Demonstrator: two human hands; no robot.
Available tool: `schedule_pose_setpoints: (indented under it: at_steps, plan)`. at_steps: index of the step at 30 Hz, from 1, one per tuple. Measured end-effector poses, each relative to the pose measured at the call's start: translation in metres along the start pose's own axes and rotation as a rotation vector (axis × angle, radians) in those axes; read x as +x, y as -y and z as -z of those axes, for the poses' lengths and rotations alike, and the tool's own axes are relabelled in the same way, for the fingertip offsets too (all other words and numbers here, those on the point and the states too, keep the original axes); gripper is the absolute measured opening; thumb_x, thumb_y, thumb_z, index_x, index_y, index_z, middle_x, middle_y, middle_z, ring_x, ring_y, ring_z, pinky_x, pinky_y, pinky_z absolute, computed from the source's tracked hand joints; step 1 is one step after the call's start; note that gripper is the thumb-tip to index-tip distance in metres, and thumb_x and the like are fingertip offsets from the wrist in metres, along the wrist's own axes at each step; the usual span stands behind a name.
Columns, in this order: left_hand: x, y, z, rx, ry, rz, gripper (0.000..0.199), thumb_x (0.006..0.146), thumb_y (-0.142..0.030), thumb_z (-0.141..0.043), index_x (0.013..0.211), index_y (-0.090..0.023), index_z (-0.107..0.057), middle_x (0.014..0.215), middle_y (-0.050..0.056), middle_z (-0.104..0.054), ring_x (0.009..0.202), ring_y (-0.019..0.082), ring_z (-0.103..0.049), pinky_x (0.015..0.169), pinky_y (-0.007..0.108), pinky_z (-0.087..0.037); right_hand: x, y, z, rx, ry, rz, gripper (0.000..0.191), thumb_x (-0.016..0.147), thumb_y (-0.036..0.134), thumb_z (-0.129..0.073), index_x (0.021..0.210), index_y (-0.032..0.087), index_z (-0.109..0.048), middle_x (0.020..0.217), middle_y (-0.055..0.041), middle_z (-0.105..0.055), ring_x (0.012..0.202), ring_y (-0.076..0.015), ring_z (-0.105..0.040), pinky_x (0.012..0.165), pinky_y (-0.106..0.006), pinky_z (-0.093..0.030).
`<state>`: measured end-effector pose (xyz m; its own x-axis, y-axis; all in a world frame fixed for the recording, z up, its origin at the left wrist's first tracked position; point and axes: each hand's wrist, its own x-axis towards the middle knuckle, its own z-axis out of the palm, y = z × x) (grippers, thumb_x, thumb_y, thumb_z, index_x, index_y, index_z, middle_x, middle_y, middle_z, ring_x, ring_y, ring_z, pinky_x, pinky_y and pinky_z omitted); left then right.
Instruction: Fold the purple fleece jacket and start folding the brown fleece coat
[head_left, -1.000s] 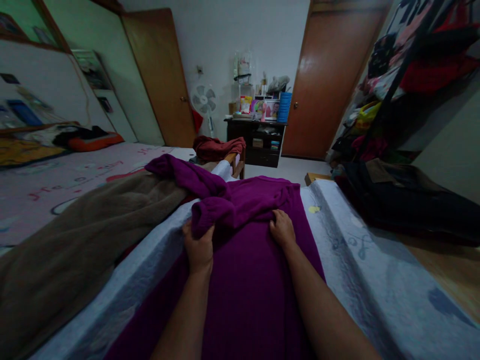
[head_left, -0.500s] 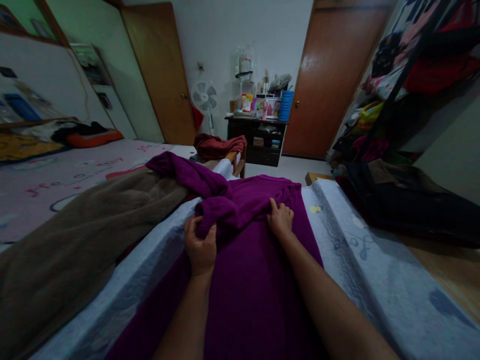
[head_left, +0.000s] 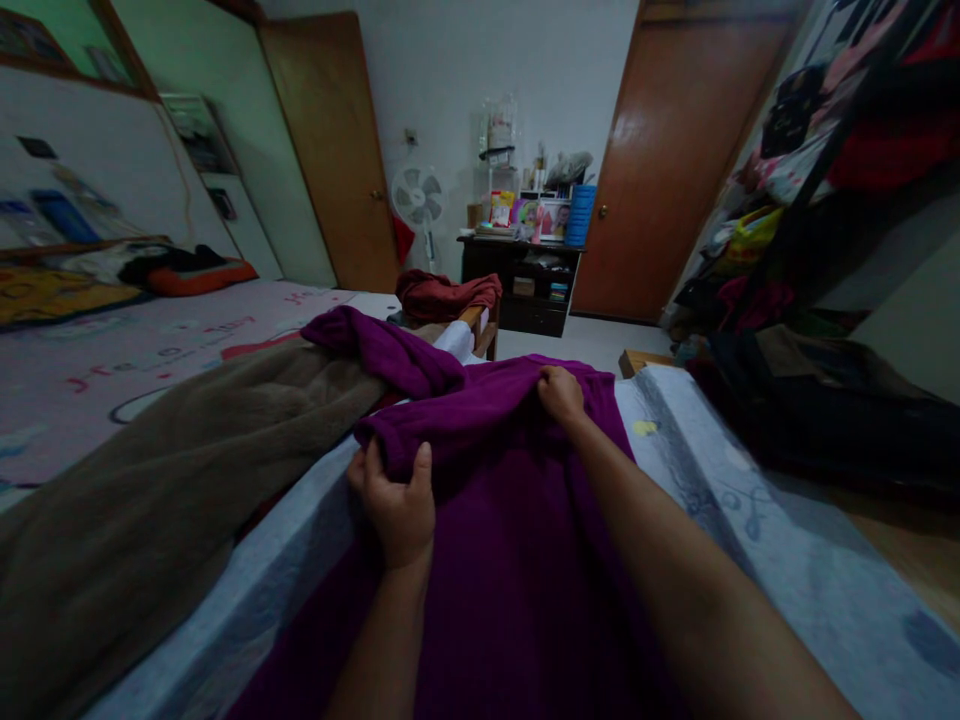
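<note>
A purple long-sleeved sweater lies spread out in front of me, with one sleeve drawn across its upper part. At that sleeve's cuff is my left hand, its fingers curled at the cloth and its thumb standing up apart from them. Higher up and to the right, my right hand pinches a raised fold of the sleeve near the shoulder. The other sleeve stretches left over a brown fleecy cloth. My left fingertips are partly hidden by the cuff.
The sweater rests on a pale blue patterned cover. Dark folded clothes are piled at the right. A reddish cloth hangs over a wooden frame ahead. Farther off stand a fan and a dark cabinet.
My left hand has moved slightly down and left with the cuff, its thumb now lifted. My right hand has raised the pinched cloth, and the sleeve looks straighter.
</note>
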<state>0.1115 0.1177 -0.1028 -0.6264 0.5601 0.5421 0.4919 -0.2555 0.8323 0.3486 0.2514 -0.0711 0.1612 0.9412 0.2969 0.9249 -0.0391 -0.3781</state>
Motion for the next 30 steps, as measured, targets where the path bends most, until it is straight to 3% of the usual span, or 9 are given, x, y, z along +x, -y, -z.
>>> schedule_pose_setpoints:
  at_steps: [4,7,10,15,18,21,24,27,30]
  plan:
    - [0.002,0.006,0.001,-0.044,-0.011,0.079,0.031,0.082,-0.046,-0.064,0.099,-0.020,-0.066,0.103,0.006,-0.057,0.106,0.025,-0.054,0.104,0.044,-0.037,0.011,0.015,-0.012,0.030,0.022,-0.006,0.039,0.087,0.017,-0.038,0.114,0.017,-0.066,0.115,-0.0089,-0.066,0.106,-0.0200,-0.058,0.091,-0.027,-0.042]
    - [0.002,0.008,0.000,-0.082,-0.013,0.103,0.027,0.084,-0.044,-0.062,0.097,-0.021,-0.066,0.102,0.005,-0.059,0.105,0.024,-0.055,0.103,0.042,-0.037,0.006,0.022,-0.021,0.019,0.109,-0.017,0.030,0.083,0.020,-0.045,0.098,0.018,-0.071,0.101,-0.0104,-0.070,0.095,-0.0222,-0.062,0.083,-0.028,-0.044]
    - [0.001,0.004,-0.001,-0.119,0.025,0.108,0.027,0.088,-0.042,-0.056,0.102,-0.021,-0.065,0.102,0.005,-0.062,0.100,0.022,-0.057,0.098,0.037,-0.041,-0.004,0.026,-0.024,0.005,0.105,-0.013,0.027,0.082,0.022,-0.047,0.093,0.019,-0.072,0.097,-0.0108,-0.070,0.091,-0.0226,-0.062,0.081,-0.030,-0.044]
    - [-0.001,-0.005,-0.001,-0.206,0.042,0.161,0.029,0.093,-0.042,-0.049,0.101,-0.019,-0.065,0.090,0.003,-0.066,0.084,0.018,-0.060,0.083,0.031,-0.046,-0.026,0.027,-0.019,0.072,0.166,0.334,0.024,0.078,0.018,-0.051,0.092,0.018,-0.071,0.102,-0.0078,-0.066,0.096,-0.0196,-0.057,0.090,-0.030,-0.040]
    - [-0.003,-0.006,0.000,-0.228,0.030,0.155,0.029,0.093,-0.043,-0.049,0.102,-0.019,-0.064,0.091,0.003,-0.065,0.085,0.018,-0.059,0.085,0.031,-0.046,-0.039,0.030,-0.015,0.119,0.223,0.421,0.028,0.078,0.024,-0.057,0.102,0.022,-0.071,0.123,-0.0060,-0.061,0.113,-0.0243,-0.051,0.099,-0.039,-0.035]
    - [-0.004,-0.005,0.001,-0.152,0.037,0.058,0.027,0.093,-0.041,-0.049,0.100,-0.019,-0.064,0.098,0.005,-0.061,0.095,0.020,-0.058,0.093,0.035,-0.044,-0.048,0.037,-0.012,0.172,0.318,0.509,0.042,0.079,0.034,-0.062,0.121,0.028,-0.064,0.143,-0.0036,-0.048,0.134,-0.0301,-0.034,0.107,-0.048,-0.027]
    - [-0.004,-0.007,0.003,-0.032,-0.023,-0.124,0.022,0.089,-0.038,-0.056,0.094,-0.019,-0.065,0.125,0.010,-0.050,0.120,0.026,-0.047,0.107,0.043,-0.033,-0.054,0.045,-0.011,0.228,0.434,0.581,0.060,0.077,0.042,-0.067,0.134,0.029,-0.054,0.148,-0.0042,-0.043,0.141,-0.0316,-0.024,0.111,-0.051,-0.020]
    - [-0.002,-0.013,0.007,-0.014,-0.021,-0.233,0.017,0.085,-0.035,-0.062,0.089,-0.019,-0.065,0.146,0.010,-0.034,0.137,0.030,-0.031,0.114,0.049,-0.022,-0.058,0.050,-0.010,0.258,0.496,0.594,0.069,0.074,0.037,-0.069,0.139,0.031,-0.047,0.150,-0.0028,-0.041,0.143,-0.0323,-0.020,0.112,-0.053,-0.017]
    - [0.000,-0.019,0.012,-0.053,0.048,-0.254,0.012,0.083,-0.034,-0.064,0.084,-0.022,-0.064,0.146,0.008,-0.040,0.142,0.032,-0.023,0.115,0.056,-0.012,-0.061,0.052,-0.007,0.262,0.576,0.604,0.074,0.072,0.027,-0.067,0.142,0.031,-0.044,0.150,-0.0028,-0.041,0.143,-0.0320,-0.022,0.111,-0.054,-0.020]
